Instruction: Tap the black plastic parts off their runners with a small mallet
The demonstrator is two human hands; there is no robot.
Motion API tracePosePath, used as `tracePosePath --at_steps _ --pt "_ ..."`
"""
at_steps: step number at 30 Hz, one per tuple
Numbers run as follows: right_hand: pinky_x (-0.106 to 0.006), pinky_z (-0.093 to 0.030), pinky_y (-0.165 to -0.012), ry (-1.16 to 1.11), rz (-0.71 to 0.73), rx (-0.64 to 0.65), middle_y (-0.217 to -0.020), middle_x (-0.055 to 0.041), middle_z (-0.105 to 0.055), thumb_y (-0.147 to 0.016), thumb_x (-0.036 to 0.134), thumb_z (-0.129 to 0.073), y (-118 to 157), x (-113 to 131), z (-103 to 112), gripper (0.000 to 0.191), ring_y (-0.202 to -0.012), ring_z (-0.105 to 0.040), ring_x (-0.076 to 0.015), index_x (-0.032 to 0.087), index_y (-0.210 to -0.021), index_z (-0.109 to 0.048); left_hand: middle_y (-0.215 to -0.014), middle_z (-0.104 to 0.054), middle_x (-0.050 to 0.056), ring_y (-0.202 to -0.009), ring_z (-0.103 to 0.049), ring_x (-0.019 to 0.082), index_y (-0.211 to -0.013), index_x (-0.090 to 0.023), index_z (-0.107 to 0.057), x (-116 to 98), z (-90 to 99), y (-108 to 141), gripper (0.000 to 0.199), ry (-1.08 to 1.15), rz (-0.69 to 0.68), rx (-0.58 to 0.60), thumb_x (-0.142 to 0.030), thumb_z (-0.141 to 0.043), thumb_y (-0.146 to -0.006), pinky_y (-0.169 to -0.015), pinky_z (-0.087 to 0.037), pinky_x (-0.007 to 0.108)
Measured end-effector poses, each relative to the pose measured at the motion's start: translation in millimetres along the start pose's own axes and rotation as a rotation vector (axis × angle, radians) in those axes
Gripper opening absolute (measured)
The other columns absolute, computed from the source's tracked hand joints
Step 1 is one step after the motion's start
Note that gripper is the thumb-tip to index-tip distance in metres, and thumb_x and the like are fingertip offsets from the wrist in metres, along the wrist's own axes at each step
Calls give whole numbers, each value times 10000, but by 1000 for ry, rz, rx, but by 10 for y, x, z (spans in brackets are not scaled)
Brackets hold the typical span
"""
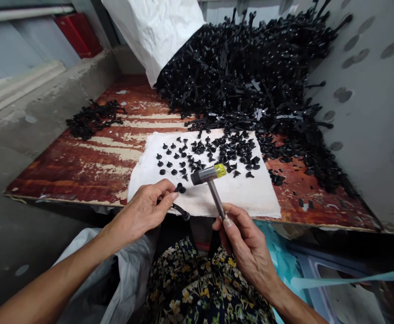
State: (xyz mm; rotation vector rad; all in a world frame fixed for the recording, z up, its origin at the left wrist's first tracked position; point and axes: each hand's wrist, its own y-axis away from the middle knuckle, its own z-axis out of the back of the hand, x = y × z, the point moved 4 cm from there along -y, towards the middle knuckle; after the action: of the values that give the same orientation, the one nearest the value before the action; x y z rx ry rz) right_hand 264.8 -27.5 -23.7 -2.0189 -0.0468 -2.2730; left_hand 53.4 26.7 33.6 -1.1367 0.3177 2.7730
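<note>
My left hand (149, 204) pinches a black arm-like part (180, 209) at the front edge of a white cloth (200, 202). A small round black piece (180, 188) shows just beyond its fingertips. My right hand (242, 236) is wrapped round the metal handle of a small mallet (216, 198). The mallet's head, with one black face and one yellow face, is raised over the cloth, right of my left hand. Small black knob-like pieces (237, 148) lie on the cloth, crowded at the right and more spaced out at the left.
A big heap of black parts (251, 67) fills the back right beside a white sack (163, 31). A smaller pile (93, 118) lies at the left of the worn red table (65, 166). A grey panel (379, 117) stands at the right; a white bag (129, 274) hangs below the edge.
</note>
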Motion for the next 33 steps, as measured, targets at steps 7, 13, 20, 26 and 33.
tracePosePath --at_steps 7,13,20,26,33 --pt "-281 -571 -791 420 442 43 -981 -80 -702 -928 68 -433 -124 336 121 478 -831 -680 -151 222 -1372 -522 -556 -439 -54 -502 -362 93 -765 -169 -572 -68 -5 -1 301 -63 -15 9 -416 -430 -858 -496 -272 216" --pt "-253 -553 -613 597 632 63 -863 -66 -646 -912 11 -409 -188 551 170 598 -730 -636 -155 238 -1466 -420 -550 -470 -42 -501 -395 104 -789 -161 -605 -28 -33 -8 305 -62 -20 -25 -397 -425 -858 -500 -289 225" --pt "-257 -525 -556 783 688 98 -813 -57 -610 -912 21 -408 -204 706 172 621 -656 -589 -157 250 -1488 -384 -555 -525 -24 -511 -440 119 -743 -169 -605 -14 -22 -15 285 -27 2 -39 -399 -462 -833 -508 -311 235" --pt "-259 -480 -459 904 691 155 -799 -55 -606 -897 25 -381 -215 688 124 624 -575 -556 -161 234 -1485 -390 -520 -483 -32 -495 -426 119 -690 -174 -574 -3 -20 -32 309 45 22 -8 -432 -457 -813 -492 -312 234" --pt "-238 -522 -578 800 718 74 -807 -45 -586 -900 5 -417 -167 804 179 633 -678 -592 -149 222 -1492 -361 -547 -537 -29 -540 -485 126 -715 -176 -608 11 -33 -24 270 98 29 -26 -408 -516 -816 -532 -379 225"
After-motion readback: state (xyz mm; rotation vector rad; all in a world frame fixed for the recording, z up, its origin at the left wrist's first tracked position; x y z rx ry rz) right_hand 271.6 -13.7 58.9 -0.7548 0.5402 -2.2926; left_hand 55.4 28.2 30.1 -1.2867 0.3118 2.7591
